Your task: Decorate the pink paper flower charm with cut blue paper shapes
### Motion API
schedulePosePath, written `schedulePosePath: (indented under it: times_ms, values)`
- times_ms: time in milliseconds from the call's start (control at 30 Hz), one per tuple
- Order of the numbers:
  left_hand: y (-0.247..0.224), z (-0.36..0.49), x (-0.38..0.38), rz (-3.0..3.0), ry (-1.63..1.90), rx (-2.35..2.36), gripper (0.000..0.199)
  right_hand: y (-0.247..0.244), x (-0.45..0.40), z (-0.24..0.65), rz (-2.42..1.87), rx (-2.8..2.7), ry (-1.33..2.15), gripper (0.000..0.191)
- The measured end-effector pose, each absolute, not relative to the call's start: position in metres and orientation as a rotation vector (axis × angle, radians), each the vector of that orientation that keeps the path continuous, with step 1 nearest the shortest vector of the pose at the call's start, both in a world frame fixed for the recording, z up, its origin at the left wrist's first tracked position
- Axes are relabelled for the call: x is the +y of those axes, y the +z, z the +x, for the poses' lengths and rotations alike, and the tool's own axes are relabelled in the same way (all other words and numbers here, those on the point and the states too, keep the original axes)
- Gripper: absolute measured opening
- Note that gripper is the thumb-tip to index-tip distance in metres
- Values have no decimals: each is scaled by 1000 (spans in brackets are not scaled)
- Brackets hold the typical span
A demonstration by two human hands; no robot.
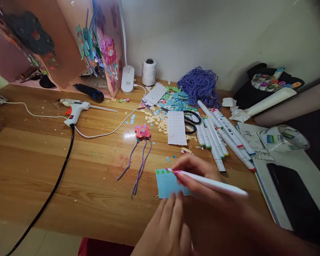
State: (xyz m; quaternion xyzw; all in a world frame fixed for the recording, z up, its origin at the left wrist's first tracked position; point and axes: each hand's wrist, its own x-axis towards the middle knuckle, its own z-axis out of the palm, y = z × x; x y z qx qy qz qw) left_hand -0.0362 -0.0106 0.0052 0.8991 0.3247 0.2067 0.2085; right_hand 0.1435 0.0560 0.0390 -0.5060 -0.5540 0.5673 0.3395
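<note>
Blue paper card (165,186) lay on the desk (96,199) under both hands

Beyond it were a white sheet (176,124) over scissors (194,129) and loose markers (216,137); leftward, a red flower (142,131) trailing purple yarn. The right hand (198,167), slanting leftward, pinched a white pen (213,184) at the card's upper edge; the left hand's fingers (174,204), nearly together, rested below.

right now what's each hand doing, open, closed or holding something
Left hand: open, fingers extended, fingertips at the lower edge of the blue paper.
Right hand: closed around a white pen, tip at the paper.
</note>
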Motion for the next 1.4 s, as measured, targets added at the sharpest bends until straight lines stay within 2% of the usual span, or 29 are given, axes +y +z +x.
schedulePosePath:
  times_ms: [67, 167, 300, 567, 1400]
  values:
    - [3, -19, -4, 2866, 526, 1083, 30, 21, 67, 120, -1314, -1466, 1434, 15]
    - [0, -6, 0, 3032, 270, 1357, 31, -1, 77, 109, -1321, -1484, 1361, 20]
    - [-1, -2, 0, 3187, 82, 1339, 26, -14, 78, 112, -1368, -1590, 1266, 28]
    - [-1, 2, 2, 3133, 178, 1346, 24, -11, 79, 110, -1483, -1819, 951, 34]
    - [-2, -1, 4, 3122, 266, 1286, 23, -10, 75, 111, -1543, -1902, 806, 34]
